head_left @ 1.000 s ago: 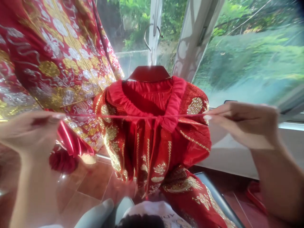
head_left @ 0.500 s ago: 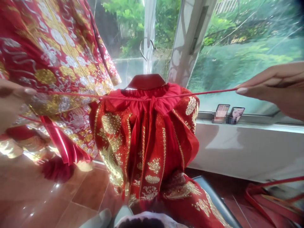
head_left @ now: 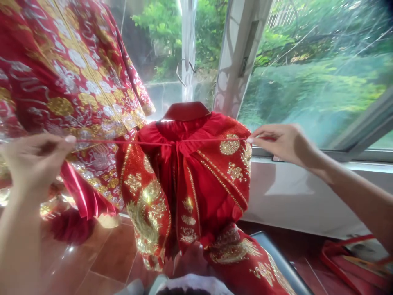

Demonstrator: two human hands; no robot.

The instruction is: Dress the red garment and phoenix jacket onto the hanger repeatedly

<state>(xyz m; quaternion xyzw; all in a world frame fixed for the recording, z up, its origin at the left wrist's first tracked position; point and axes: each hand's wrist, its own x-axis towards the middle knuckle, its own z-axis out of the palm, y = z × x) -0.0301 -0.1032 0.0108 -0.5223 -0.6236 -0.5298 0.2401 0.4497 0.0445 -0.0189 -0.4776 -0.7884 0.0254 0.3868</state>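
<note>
A red garment with gold embroidery (head_left: 187,184) hangs from a red hanger (head_left: 186,110) in front of a window. A thin red cord (head_left: 159,142) runs level across the garment's gathered top and is pulled taut to both sides. My left hand (head_left: 37,159) pinches the cord's left end, fingers closed. My right hand (head_left: 282,141) pinches the right end beside the garment's right shoulder, fingers also closed. The hanger's metal hook (head_left: 182,78) rises against the window frame.
A second red and gold embroidered garment (head_left: 67,82) hangs at the upper left, close to my left hand. Behind lie the window frame (head_left: 236,57), a white sill wall (head_left: 307,196), and a tiled floor (head_left: 101,258). A red bag (head_left: 353,258) lies at the lower right.
My right hand has come in from the far right edge and dropped to the garment's shoulder. My left hand has shifted right and lower. The cord is now level and shorter between them.
</note>
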